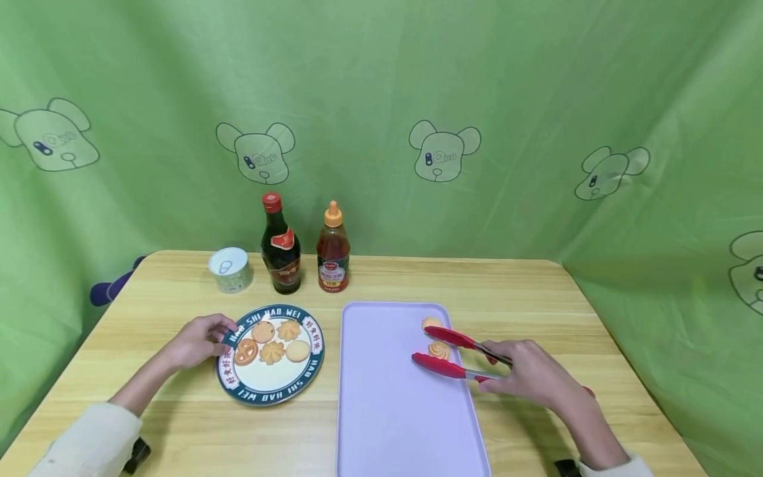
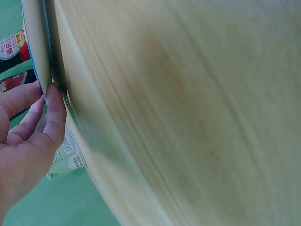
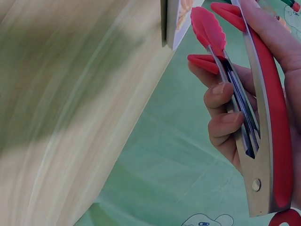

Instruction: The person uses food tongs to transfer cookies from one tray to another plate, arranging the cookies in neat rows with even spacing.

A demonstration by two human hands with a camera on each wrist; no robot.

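Green curtain [image 1: 357, 132] behind, wood table [image 1: 453, 275] under everything. Lilac tray [image 1: 399, 417] sits near centre, plate [image 1: 286, 395] left of it. Left hand [image 1: 199, 341] pinches the plate's left rim, thumb against fingers. Right hand [image 1: 527, 371] is wrapped round the red tongs [image 1: 438, 365], arms spread. Far left: dark bottle [image 1: 281, 246], orange-capped bottle [image 1: 333, 255], can [image 1: 231, 270]. Progress, my read: partway. Five cookies [image 1: 271, 352] on the plate, pretzel shape included; two on the tray's right side. Tongs straddle the nearer cookie [image 1: 439, 350], not visibly clamped on it; farther cookie [image 1: 430, 322] is just past them, part hidden. If tray-to-plate is the direction, two left; a still can't confirm that. Text: plate rim reads "HAO SHI HAO WEI" twice, plus Chinese characters on white panels. Bottle labels too small to read, can print likewise.
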